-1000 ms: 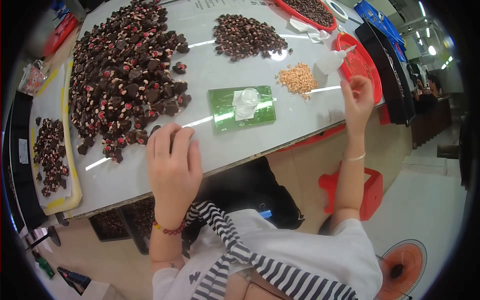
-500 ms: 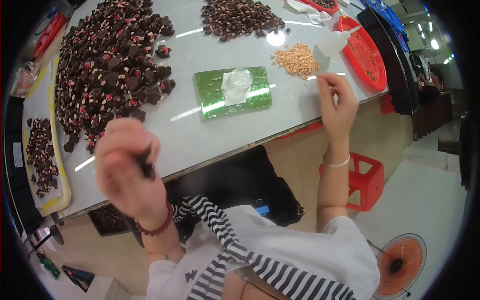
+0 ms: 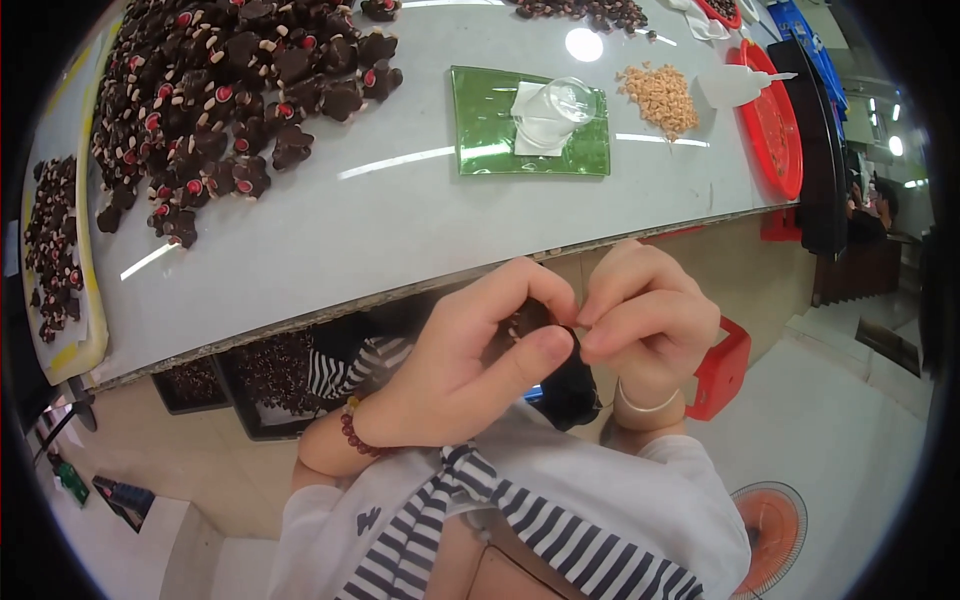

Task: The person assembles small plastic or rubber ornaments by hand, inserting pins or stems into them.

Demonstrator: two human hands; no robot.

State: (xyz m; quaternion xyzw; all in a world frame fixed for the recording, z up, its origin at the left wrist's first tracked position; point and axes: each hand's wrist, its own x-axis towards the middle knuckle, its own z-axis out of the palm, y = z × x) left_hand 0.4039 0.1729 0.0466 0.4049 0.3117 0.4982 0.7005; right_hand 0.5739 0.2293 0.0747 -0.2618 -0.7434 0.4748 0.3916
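My left hand (image 3: 480,350), with a beaded bracelet at the wrist, is closed around a small dark brown, chocolate-like piece (image 3: 530,318) in front of the table edge. My fingers cover most of that piece. Close beside it, the fingertips of my right hand (image 3: 650,315) are pinched together at the piece. Whatever sits between them is too small or hidden to name. Beyond both hands, a heap of small tan bits (image 3: 660,100) lies on the table. Left of it, a clear round cup (image 3: 568,103) rests on a white square on a green sheet (image 3: 485,130).
A large pile of dark brown pieces with red and beige spots (image 3: 240,90) covers the table's left. A white squeeze bottle (image 3: 735,85) lies by a red tray (image 3: 775,140) at right. Below the edge are a dark crate (image 3: 265,385) and a red stool (image 3: 725,370).
My left hand has moved right, carrying the brown piece. My right hand has left the tan bits and come down toward it; both now meet before the table edge. The view has shifted.
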